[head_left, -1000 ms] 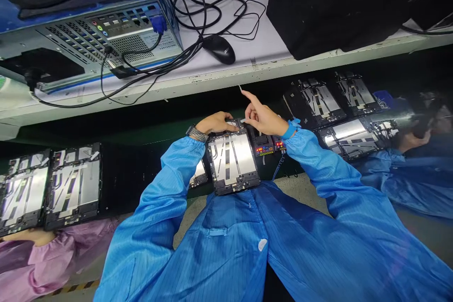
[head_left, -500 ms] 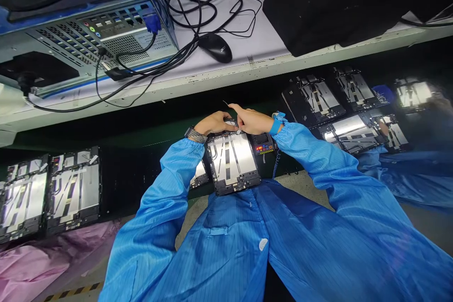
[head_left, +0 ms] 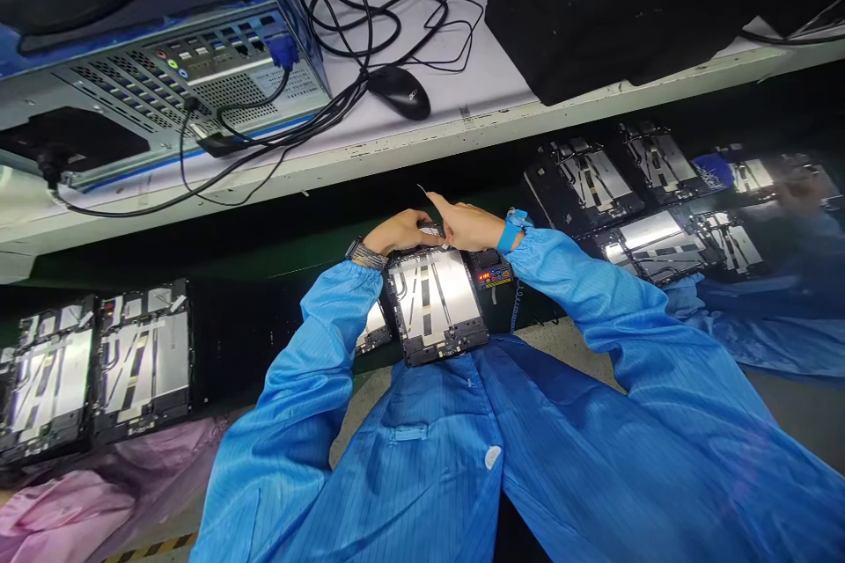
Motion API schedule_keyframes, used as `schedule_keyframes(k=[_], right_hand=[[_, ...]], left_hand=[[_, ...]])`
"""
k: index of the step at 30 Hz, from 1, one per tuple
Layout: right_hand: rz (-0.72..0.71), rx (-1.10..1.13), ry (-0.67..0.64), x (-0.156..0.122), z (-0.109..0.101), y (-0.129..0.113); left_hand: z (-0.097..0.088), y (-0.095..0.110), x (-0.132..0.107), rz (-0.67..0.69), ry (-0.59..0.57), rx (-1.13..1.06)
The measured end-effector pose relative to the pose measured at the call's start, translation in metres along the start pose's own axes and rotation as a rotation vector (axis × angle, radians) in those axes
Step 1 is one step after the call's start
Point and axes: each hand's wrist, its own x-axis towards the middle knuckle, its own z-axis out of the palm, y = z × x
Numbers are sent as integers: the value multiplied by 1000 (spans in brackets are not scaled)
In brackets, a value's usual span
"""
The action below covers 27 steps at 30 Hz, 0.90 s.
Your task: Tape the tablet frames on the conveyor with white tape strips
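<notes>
The opened tablet (head_left: 439,295) lies at the table's (head_left: 241,339) near edge, well apart from the similar tablets (head_left: 143,356) leftward. The left hand (head_left: 398,232) is clamped on its far edge; the right hand (head_left: 467,226) bunches there, whether gripping I cannot tell. The control box (head_left: 492,271), just rightward, shows illegible red digits. The mouse (head_left: 399,93) reads "acer".

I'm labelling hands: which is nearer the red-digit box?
Right. The right hand is just above the box in view; the left hand is farther left, on the device.
</notes>
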Motion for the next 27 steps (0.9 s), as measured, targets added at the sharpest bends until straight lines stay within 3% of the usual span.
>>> schedule_keyframes(k=[5, 8, 13, 17, 19, 21, 24, 27], right_hand=[[18, -126, 48, 3, 6, -7], [79, -126, 136, 6, 4, 3], [98, 271, 256, 11, 19, 57], [136, 552, 624, 0, 52, 75], [145, 589, 751, -13, 61, 64], [72, 572, 754, -27, 63, 42], [-180, 481, 594, -34, 60, 4], [-385, 405, 422, -18, 60, -24]], left_hand=[[-1, 3, -2, 22, -5, 4], [-2, 5, -4, -3, -9, 21], [-1, 5, -5, -17, -20, -13], [-4, 6, -9, 13, -9, -25], [-10, 3, -19, 96, 51, -48], [-18, -5, -35, 181, 140, -91], [-23, -25, -67, 211, 282, -184], [-13, -50, -94, 204, 430, -324]])
